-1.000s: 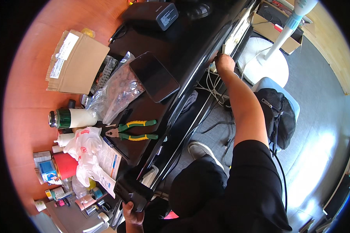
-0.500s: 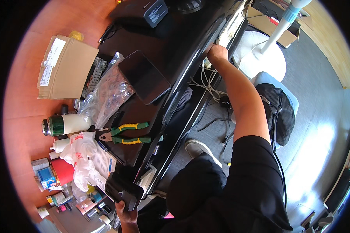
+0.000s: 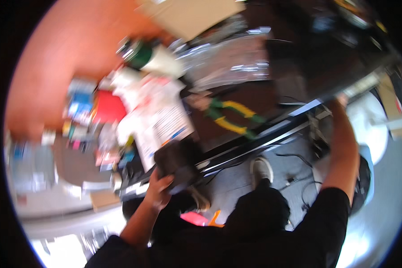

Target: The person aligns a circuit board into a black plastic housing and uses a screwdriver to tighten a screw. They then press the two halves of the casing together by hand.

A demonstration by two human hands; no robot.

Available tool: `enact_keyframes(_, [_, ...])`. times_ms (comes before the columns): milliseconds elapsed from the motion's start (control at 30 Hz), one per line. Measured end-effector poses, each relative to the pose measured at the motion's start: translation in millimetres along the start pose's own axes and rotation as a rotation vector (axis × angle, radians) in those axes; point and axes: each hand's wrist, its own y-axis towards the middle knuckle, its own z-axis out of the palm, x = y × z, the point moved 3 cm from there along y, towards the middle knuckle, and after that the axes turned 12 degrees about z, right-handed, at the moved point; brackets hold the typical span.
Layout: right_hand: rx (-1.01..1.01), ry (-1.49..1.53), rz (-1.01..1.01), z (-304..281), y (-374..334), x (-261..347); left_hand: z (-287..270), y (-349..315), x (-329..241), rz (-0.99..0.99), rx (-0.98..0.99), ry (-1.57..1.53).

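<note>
My left hand [image 3: 158, 190] grips a black box-shaped device [image 3: 177, 164] just off the front edge of the dark desk [image 3: 259, 96], thumb across its near side. To the right, my right arm reaches out to the desk's far right edge. There my right hand [image 3: 341, 101] is small and smeared by motion, its fingers not readable, close to some hanging cables [image 3: 316, 129]. Pliers [image 3: 232, 115] with green and yellow handles lie on the desk between the two hands. Beyond them rests a clear plastic bag [image 3: 230, 62].
A green and white bottle [image 3: 149, 58], a white plastic bag [image 3: 127, 85], a printed sheet [image 3: 169, 118] and a red container [image 3: 109, 106] crowd the left side. Cardboard [image 3: 192, 15] lies at the back. A white round base [image 3: 368, 127] stands on the floor at right, with black cables [image 3: 295, 158] nearer.
My view has swung left, so the desk and its things appear shifted and blurred. The left hand still holds the black device, now seen more fully. My right arm still reaches toward the desk edge.
</note>
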Motion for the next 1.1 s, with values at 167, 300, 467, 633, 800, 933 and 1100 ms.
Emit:
enact_keyframes(167, [-0.005,0.02,-0.05,-1,-10,-25,1,-1,-18,-0.024,0.011,-0.039])
enact_keyframes(300, [-0.001,-0.008,-0.064,0,-11,-21,-3,-2,-14,-0.025,0.02,-0.06])
enact_keyframes(467, [0.006,-0.012,-0.069,5,-11,-20,3,-7,-17,0.073,0.003,0.106])
enact_keyframes(633, [0.011,-0.027,-0.081,12,-12,-15,-2,-3,-18,0.071,0.018,0.079])
enact_keyframes(800, [0.015,-0.03,-0.084,19,-14,-13,-5,-1,-18,0.077,0.023,0.085])
enact_keyframes(933, [0.02,-0.029,-0.098,28,-12,-6,-6,1,-17,0.085,0.033,0.071])
enact_keyframes(1100, [0.024,-0.035,-0.095,28,-19,-8,-9,2,-17,0.066,0.036,0.059])
